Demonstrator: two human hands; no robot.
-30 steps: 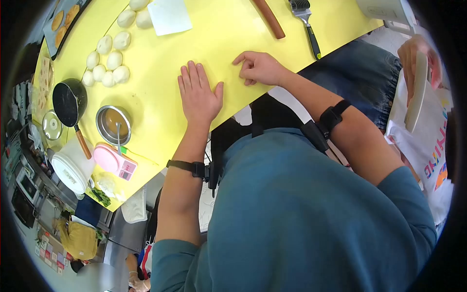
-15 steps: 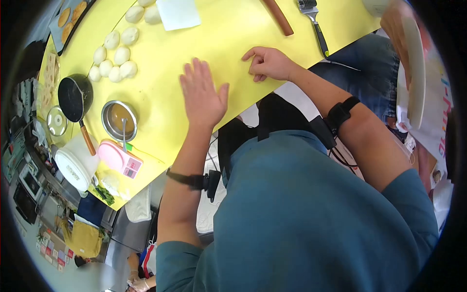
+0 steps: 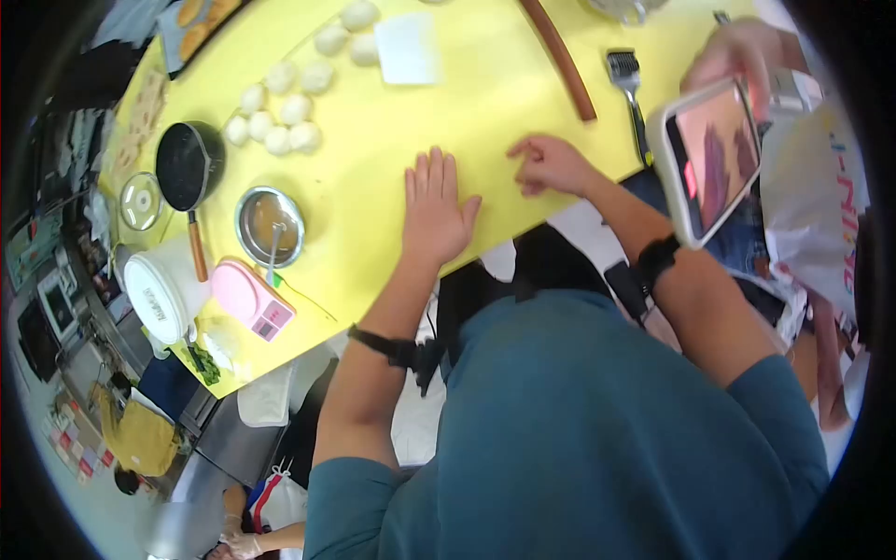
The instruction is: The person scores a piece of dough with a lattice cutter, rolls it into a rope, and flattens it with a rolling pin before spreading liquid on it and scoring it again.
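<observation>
My left hand (image 3: pixel 436 207) lies palm down on the yellow tabletop (image 3: pixel 373 140), fingers stretched out and thumb apart, holding nothing. To its right my right hand (image 3: pixel 555 166) rests near the table's front edge, loosely curled with the index finger reaching out; nothing shows in it. Several white dough balls (image 3: pixel 296 109) sit up and left of my left hand, beside a white flat scraper (image 3: pixel 408 49). Beyond my right hand lie a brown rolling pin (image 3: pixel 560 61) and a roller cutter (image 3: pixel 627 79) with a black handle.
At left stand a metal bowl (image 3: pixel 269 226) of brownish liquid with a spoon, a black saucepan (image 3: pixel 189 166), a pink scale (image 3: pixel 235 291) and a white-lidded tub (image 3: pixel 157 297). A baking tray (image 3: pixel 201 42) is far left. On the right, another person's hand (image 3: pixel 733 61) holds a phone (image 3: pixel 707 159).
The view has shifted, so the table's things appear farther right. My left hand's fingers have come closer together. The other person's phone has turned, and its screen now shows.
</observation>
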